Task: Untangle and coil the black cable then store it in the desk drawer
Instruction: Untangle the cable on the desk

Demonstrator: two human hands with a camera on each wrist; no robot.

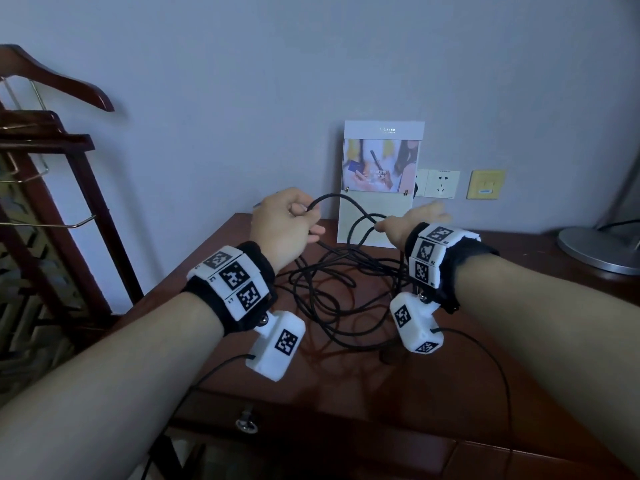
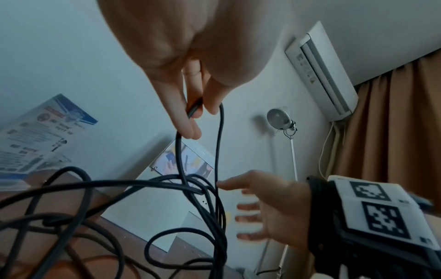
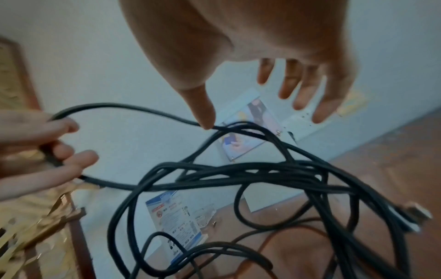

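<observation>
The black cable (image 1: 341, 289) lies in a loose tangle on the brown desk (image 1: 433, 382), with some loops lifted off it. My left hand (image 1: 289, 220) is raised above the tangle's left side. It pinches a loop of the cable (image 2: 218, 143) between thumb and curled fingers (image 2: 188, 124). My right hand (image 1: 414, 221) hovers at the tangle's right with fingers (image 3: 303, 90) spread and straight; its thumb tip touches a raised strand (image 3: 167, 117). A metal plug end (image 3: 416, 215) shows at the tangle's right. The drawer's ring pull (image 1: 246, 424) hangs on the closed desk front below.
A leaflet stand (image 1: 379, 181) leans on the wall just behind the hands, beside wall sockets (image 1: 440, 183). A lamp base (image 1: 599, 249) sits on the desk's right end. A wooden clothes stand (image 1: 52, 150) is left of the desk.
</observation>
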